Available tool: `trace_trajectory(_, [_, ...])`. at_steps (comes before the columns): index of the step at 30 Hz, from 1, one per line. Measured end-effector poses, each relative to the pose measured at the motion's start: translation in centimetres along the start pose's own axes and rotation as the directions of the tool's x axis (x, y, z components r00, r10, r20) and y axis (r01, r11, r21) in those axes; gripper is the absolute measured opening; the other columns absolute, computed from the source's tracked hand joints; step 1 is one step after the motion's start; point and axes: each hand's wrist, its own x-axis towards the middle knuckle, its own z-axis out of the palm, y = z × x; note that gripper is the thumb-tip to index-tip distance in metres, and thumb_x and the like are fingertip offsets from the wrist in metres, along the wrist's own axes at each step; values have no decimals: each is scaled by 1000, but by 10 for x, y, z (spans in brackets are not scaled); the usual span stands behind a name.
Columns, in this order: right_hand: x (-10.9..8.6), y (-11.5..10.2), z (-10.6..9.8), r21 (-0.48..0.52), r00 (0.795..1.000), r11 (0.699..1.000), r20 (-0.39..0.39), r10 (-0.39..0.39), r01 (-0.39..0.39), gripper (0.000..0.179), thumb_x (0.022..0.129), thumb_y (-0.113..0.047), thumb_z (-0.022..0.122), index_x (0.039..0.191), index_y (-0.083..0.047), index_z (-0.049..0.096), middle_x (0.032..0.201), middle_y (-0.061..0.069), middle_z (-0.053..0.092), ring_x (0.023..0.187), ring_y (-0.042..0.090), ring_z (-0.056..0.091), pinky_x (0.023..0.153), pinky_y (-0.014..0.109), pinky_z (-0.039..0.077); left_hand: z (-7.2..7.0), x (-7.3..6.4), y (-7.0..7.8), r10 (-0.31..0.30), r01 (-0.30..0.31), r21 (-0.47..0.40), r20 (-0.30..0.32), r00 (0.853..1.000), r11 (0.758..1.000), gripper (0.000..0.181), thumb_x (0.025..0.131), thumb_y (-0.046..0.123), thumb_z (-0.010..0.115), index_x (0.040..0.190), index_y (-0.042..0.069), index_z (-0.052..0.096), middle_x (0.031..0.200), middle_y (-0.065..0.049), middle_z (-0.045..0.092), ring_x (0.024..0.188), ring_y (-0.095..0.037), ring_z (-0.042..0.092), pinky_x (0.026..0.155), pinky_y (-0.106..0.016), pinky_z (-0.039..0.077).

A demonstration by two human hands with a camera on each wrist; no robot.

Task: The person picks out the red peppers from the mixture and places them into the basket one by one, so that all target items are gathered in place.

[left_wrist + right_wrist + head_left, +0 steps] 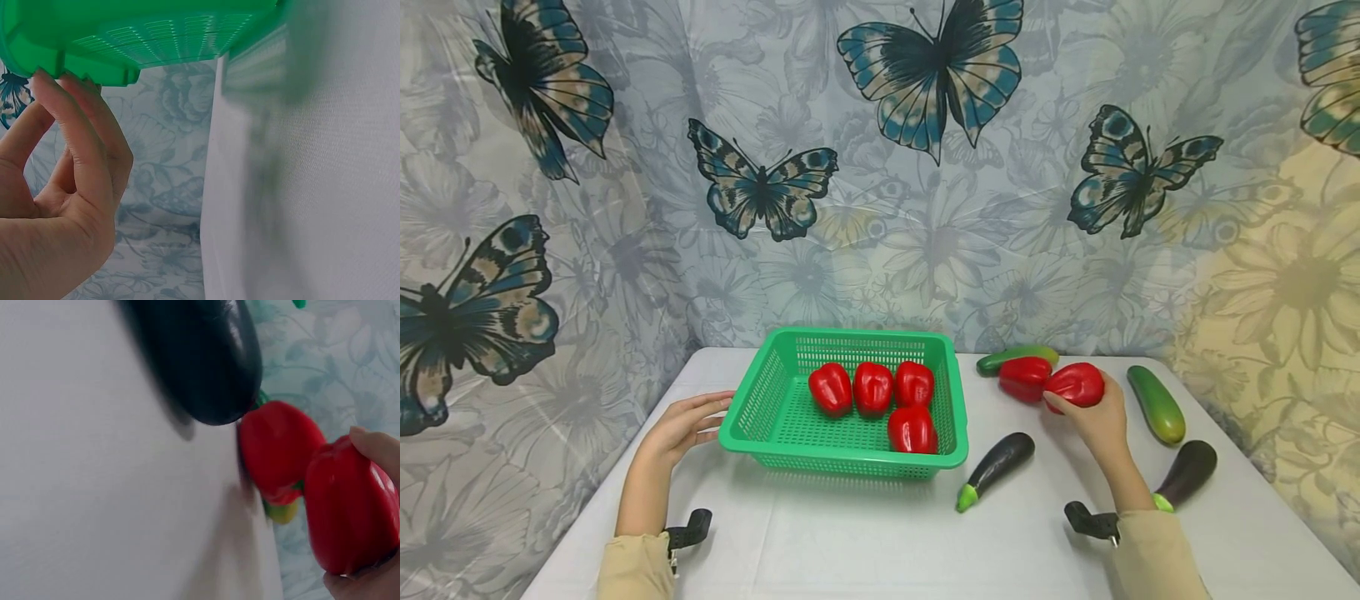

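My right hand [1103, 417] grips a red bell pepper [1077, 386] at the right of the table, thumb on one side and fingers on the other in the right wrist view. Just left of it lies a second red bell pepper [1026, 379], partly covering a green and yellow cucumber [1000, 361]. My left hand [682, 425] is at the left side of a green plastic basket [842, 462], its fingertips right at the rim [100, 72] in the left wrist view. Inside the basket sit several red bell peppers [873, 390], toward its middle and right.
A dark eggplant [1003, 460] lies between the basket and my right arm. Farther right are another cucumber [1156, 405] and a second eggplant [1189, 472], partly hidden by my right forearm. A butterfly-print cloth [917, 242] hangs behind the white table [850, 542].
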Motion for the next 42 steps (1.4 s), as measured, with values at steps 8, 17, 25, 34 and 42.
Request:
trace_trajectory(8, [3,-21,2,27,998,997,-4,-69,69,89,84,-27,76,152,-2,23,150,22,36,136,39,36,104,59,43,0,-1,1,0,0,6,-6,1000,1000,58,91,35,69,138,3,54,109,13,64,101,-9,66,85,-28,55])
trace_trajectory(17, [3,-44,10,55,993,993,48,-108,105,94,85,-29,76,154,-3,17,153,21,30,140,39,32,104,60,42,-1,-1,1,3,-3,9,10,1000,1000,56,93,34,68,138,4,55,109,14,64,105,-12,64,86,-28,55])
trace_trajectory(25, [0,-65,18,64,986,990,102,-134,128,95,85,-28,76,154,-4,15,154,22,28,141,42,30,102,62,42,-1,-1,1,0,0,9,14,1000,1000,56,93,34,67,138,5,54,111,13,63,105,-11,64,87,-28,54])
trace_trajectory(34, [-4,-85,29,50,972,982,142,-187,182,95,83,-28,78,153,-4,19,151,23,32,138,42,33,101,61,44,-1,-2,2,5,-5,-1,16,1000,1000,55,93,32,67,138,4,55,106,16,65,101,-9,65,85,-27,55])
trace_trajectory(42, [-6,-99,41,65,957,974,182,-225,217,95,82,-29,79,154,-7,20,150,22,34,136,41,36,98,59,47,-1,-2,1,11,-11,-10,21,1000,1000,53,94,31,66,137,4,55,105,16,65,101,-9,66,85,-27,55])
